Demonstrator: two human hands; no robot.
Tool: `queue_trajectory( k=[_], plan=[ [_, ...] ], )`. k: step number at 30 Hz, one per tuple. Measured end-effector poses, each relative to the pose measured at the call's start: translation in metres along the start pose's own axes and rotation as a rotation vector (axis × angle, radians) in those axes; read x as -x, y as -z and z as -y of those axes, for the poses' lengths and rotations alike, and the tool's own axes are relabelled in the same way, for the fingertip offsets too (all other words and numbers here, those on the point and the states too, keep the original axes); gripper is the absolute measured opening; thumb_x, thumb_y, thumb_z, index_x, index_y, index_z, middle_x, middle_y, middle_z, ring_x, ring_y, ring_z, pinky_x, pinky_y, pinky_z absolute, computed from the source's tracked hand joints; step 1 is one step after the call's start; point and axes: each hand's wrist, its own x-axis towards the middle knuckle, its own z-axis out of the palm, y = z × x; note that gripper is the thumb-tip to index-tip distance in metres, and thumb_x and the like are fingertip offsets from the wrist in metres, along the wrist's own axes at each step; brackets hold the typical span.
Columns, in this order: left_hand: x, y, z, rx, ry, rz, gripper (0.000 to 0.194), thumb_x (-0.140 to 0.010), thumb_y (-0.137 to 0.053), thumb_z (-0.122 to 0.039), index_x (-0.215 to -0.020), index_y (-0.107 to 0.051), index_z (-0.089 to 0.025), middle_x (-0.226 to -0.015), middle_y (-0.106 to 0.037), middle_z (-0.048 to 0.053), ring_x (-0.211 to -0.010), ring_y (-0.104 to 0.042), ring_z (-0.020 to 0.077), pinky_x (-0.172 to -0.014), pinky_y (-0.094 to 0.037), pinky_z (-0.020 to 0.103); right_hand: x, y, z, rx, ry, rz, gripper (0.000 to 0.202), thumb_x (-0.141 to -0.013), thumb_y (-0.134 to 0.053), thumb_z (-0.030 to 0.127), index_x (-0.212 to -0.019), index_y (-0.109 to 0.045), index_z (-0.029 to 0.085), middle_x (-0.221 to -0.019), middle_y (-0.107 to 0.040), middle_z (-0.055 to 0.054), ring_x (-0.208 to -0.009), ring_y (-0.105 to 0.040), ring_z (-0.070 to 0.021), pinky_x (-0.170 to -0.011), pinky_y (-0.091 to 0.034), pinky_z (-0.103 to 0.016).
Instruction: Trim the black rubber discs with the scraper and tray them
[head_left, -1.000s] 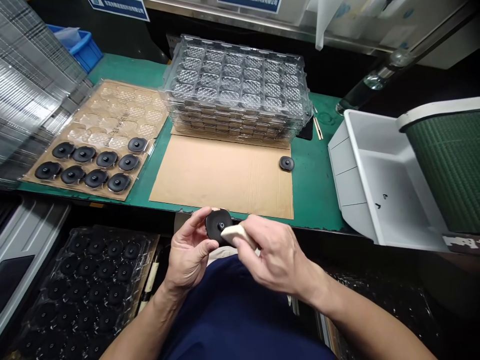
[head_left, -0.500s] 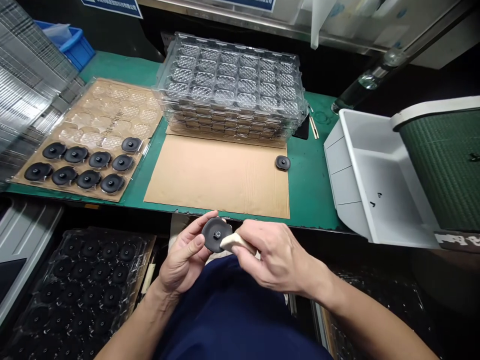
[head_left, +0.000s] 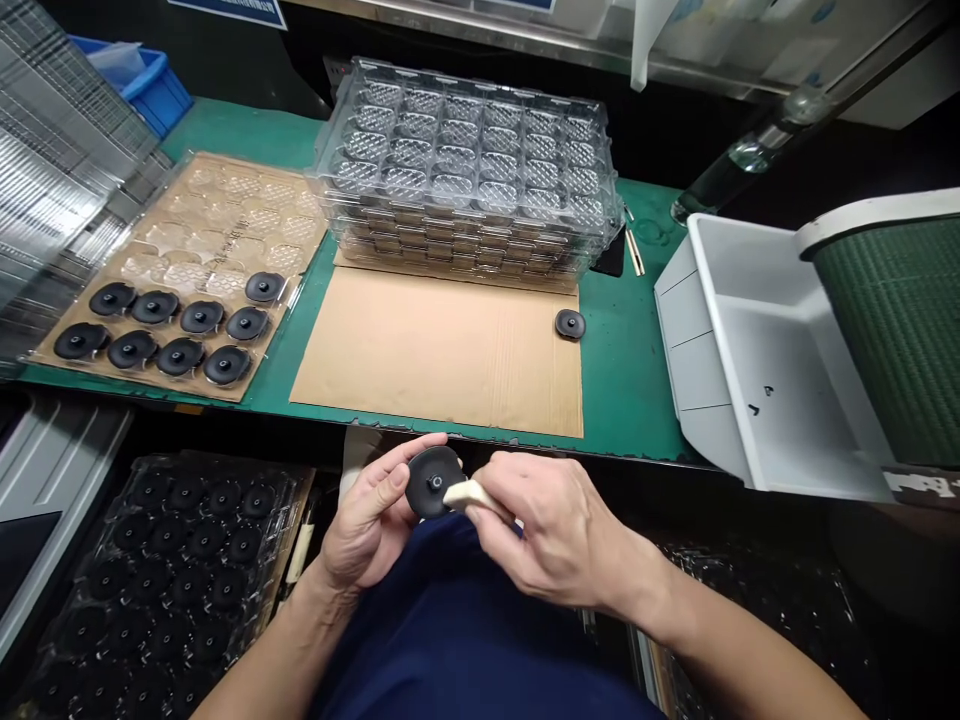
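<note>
My left hand [head_left: 375,515] grips a round black part [head_left: 427,470] by its edge, with the small central stub facing up. A cream-coloured pad [head_left: 466,494] is pinched in my right hand [head_left: 559,525], its tip touching the part's face near the stub. Both hands are just in front of the table's front edge. On the cardboard sheet [head_left: 435,350], near its right edge, lies another black part [head_left: 570,324]. At the left, a clear tray on brown board [head_left: 217,215] holds several similar black parts in its front rows.
Stacked clear trays [head_left: 465,185] stand behind the cardboard. A light grey bin [head_left: 720,350] and a green basket [head_left: 892,330] are at the right. Below the table at lower left sits a filled tray [head_left: 172,570]. A blue bin [head_left: 161,95] is at back left.
The black part and both hands have shifted slightly down in the view, and the part's tilt differs a little. The pad still touches it. The whole view has moved slightly.
</note>
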Motion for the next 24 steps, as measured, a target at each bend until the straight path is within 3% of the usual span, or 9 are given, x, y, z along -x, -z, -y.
queue_trajectory(
  k=[4, 8, 11, 14, 17, 21, 24],
  plan=[
    [-0.0006, 0.0013, 0.002, -0.001, 0.022, -0.034, 0.041, -0.084, -0.08, -0.038, -0.12, -0.078, -0.016, -0.106, -0.08, 0.011, -0.09, -0.074, 0.0211, -0.081, -0.06, 0.026, 0.0017, -0.003, -0.0051, 0.107, -0.052, -0.016, 0.02, -0.097, -0.048, 0.022, -0.077, -0.047, 0.021, -0.072, -0.051, 0.001, -0.064, -0.044, -0.0135, -0.063, -0.028, -0.031],
    [0.0011, 0.0003, 0.0022, 0.005, 0.03, -0.034, 0.041, -0.085, -0.078, -0.041, -0.117, -0.08, -0.016, -0.103, -0.08, 0.011, -0.087, -0.074, 0.0231, -0.082, -0.061, 0.031, 0.0024, -0.0011, -0.006, 0.058, -0.027, 0.01, 0.022, -0.097, -0.048, 0.021, -0.075, -0.046, 0.021, -0.07, -0.05, 0.002, -0.062, -0.042, -0.0127, -0.061, -0.027, -0.031],
    [0.0003, -0.0018, 0.0019, 0.005, 0.034, -0.033, 0.04, -0.084, -0.079, -0.039, -0.117, -0.08, -0.017, -0.103, -0.081, 0.01, -0.086, -0.073, 0.0198, -0.079, -0.06, 0.025, 0.0017, -0.0003, -0.003, 0.024, -0.023, -0.019, 0.021, -0.097, -0.048, 0.021, -0.077, -0.047, 0.021, -0.072, -0.052, 0.001, -0.064, -0.043, -0.0127, -0.063, -0.029, -0.03],
    [-0.0022, -0.002, 0.0027, -0.007, 0.045, -0.032, 0.041, -0.084, -0.08, -0.039, -0.118, -0.08, -0.016, -0.102, -0.081, 0.01, -0.085, -0.072, 0.0179, -0.077, -0.057, 0.021, 0.0009, -0.0011, -0.0019, 0.035, 0.026, 0.031, 0.022, -0.097, -0.05, 0.023, -0.076, -0.045, 0.021, -0.071, -0.051, 0.002, -0.062, -0.04, -0.0126, -0.062, -0.027, -0.031],
    [-0.0043, -0.0006, 0.0049, -0.038, 0.083, -0.015, 0.041, -0.084, -0.079, -0.04, -0.117, -0.08, -0.015, -0.101, -0.08, 0.011, -0.081, -0.072, 0.0203, -0.078, -0.059, 0.027, 0.0015, -0.0002, -0.0042, 0.119, 0.001, 0.002, 0.02, -0.098, -0.049, 0.023, -0.079, -0.048, 0.021, -0.074, -0.054, 0.001, -0.064, -0.043, -0.0135, -0.063, -0.027, -0.031],
    [-0.0059, 0.0002, 0.0077, -0.053, 0.086, -0.025, 0.038, -0.086, -0.077, -0.04, -0.116, -0.081, -0.016, -0.095, -0.079, 0.01, -0.076, -0.071, 0.0198, -0.073, -0.059, 0.028, 0.0031, 0.0034, -0.0057, 0.12, 0.026, 0.079, 0.019, -0.098, -0.05, 0.023, -0.079, -0.049, 0.021, -0.072, -0.054, 0.002, -0.062, -0.042, -0.0135, -0.062, -0.027, -0.032],
    [-0.0072, 0.0004, 0.0088, -0.063, 0.138, 0.038, 0.039, -0.089, -0.074, -0.043, -0.117, -0.08, -0.017, -0.093, -0.078, 0.011, -0.076, -0.07, 0.0217, -0.074, -0.061, 0.033, 0.0009, 0.0047, -0.0046, 0.186, 0.037, 0.029, 0.019, -0.1, -0.048, 0.023, -0.082, -0.052, 0.021, -0.075, -0.056, 0.0, -0.065, -0.045, -0.0153, -0.064, -0.028, -0.033]
  ],
)
